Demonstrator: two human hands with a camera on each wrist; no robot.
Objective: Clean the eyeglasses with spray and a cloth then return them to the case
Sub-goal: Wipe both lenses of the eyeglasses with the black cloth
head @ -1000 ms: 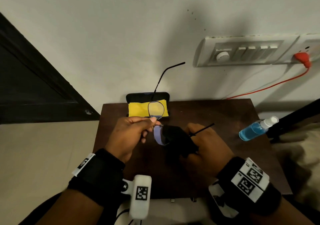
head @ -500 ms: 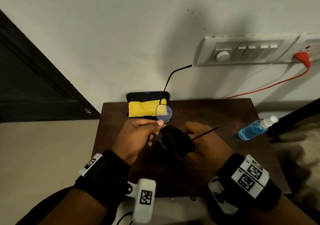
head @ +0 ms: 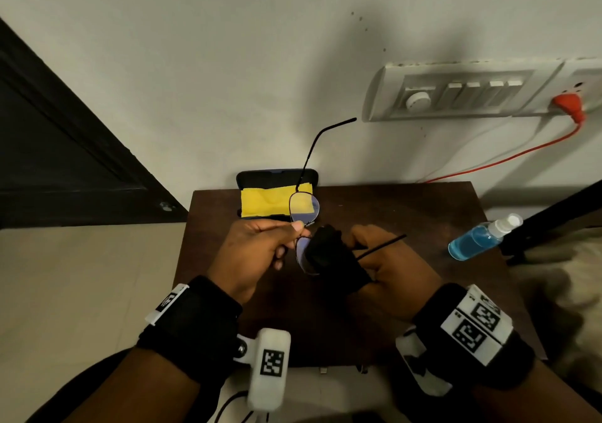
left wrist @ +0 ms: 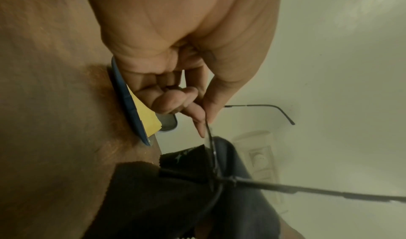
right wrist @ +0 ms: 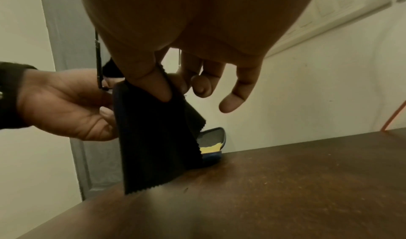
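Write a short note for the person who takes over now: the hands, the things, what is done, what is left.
Left hand pinches the eyeglasses at the bridge, above the table. Right hand holds the black cloth round one lens. Case lies open at the table's back edge, a yellow cloth inside. Spray bottle lies on the table to the right.
Done: glasses out, wiping begun.
Left: finish wiping, fold the glasses, return them to the case.

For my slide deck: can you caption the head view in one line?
Left hand pinches eyeglasses while right hand wipes one lens with a black cloth.
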